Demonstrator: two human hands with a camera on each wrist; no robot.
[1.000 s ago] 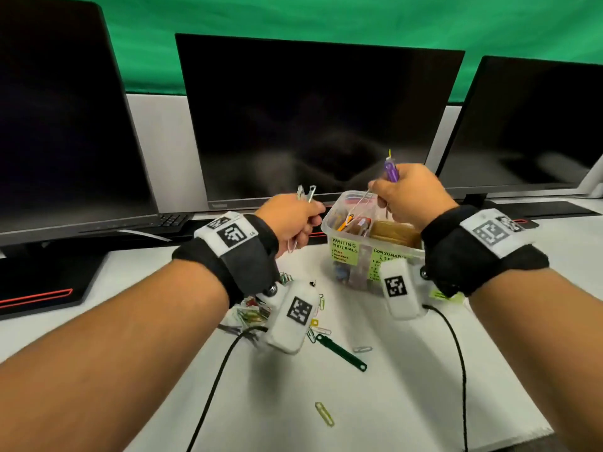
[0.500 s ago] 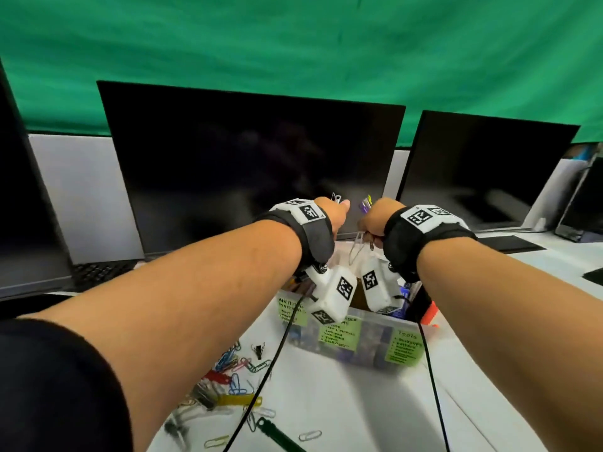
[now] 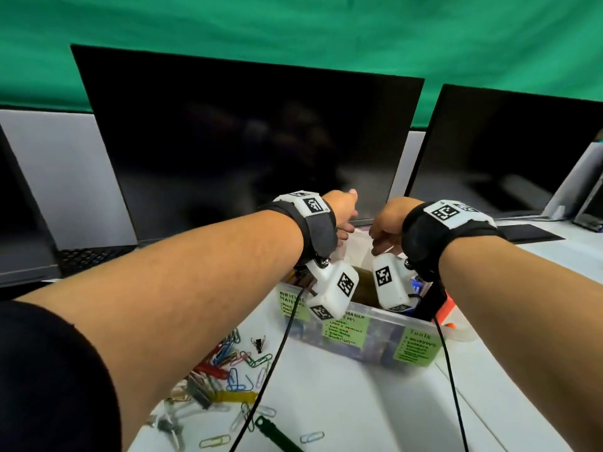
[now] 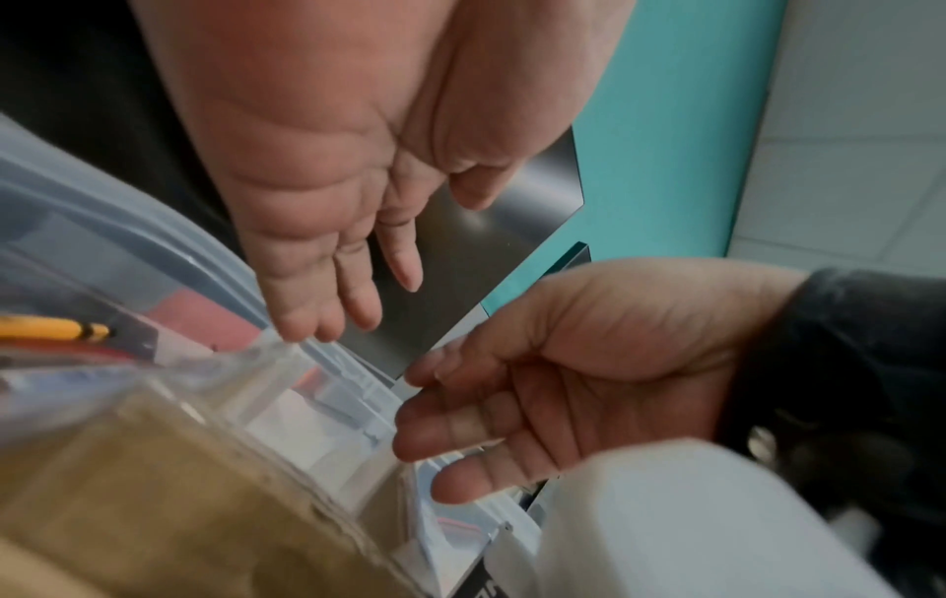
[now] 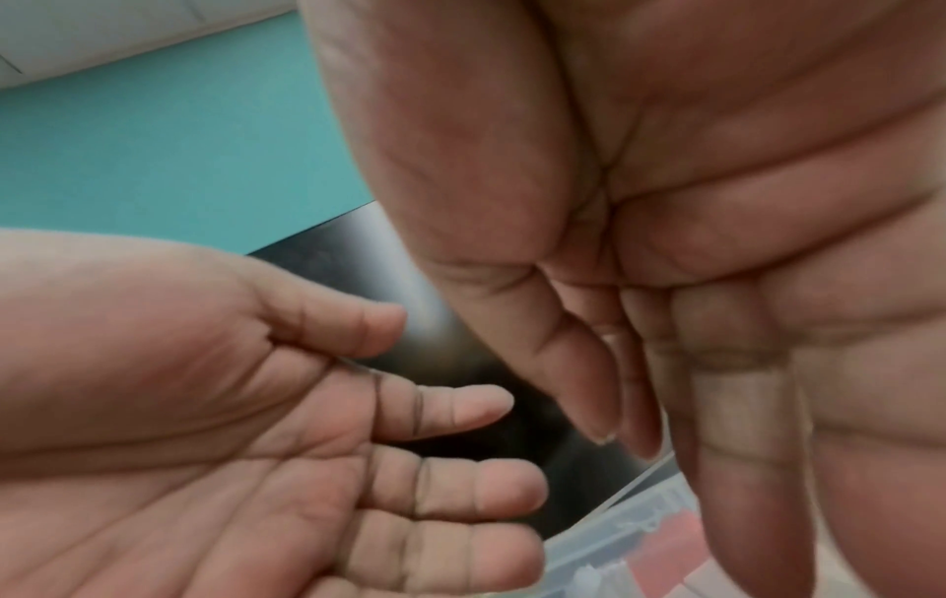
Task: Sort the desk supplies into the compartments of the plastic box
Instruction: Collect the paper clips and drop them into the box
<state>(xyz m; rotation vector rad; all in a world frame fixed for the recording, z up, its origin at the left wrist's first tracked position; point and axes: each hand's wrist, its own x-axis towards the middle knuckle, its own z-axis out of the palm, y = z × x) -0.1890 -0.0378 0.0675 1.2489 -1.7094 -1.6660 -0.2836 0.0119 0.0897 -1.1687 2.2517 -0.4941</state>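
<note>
Hovering both hands over the far side of the plastic box (image 3: 375,340), I see the left hand (image 3: 341,212) and right hand (image 3: 386,223) with loose, relaxed fingers and nothing held (both wrist views show bare palms). The loose paper clips (image 3: 225,360) lie on the surface at lower left of the head frame, nearer my left hand, with a green pen (image 3: 277,435) at bottom centre, its long axis running toward lower right. Green labels on the box front read "Tools" (image 3: 419,349) and partly "Writing Materials" (image 3: 292,305); the middle one is too blurred.

Head view high; wrist views close, facing
</note>
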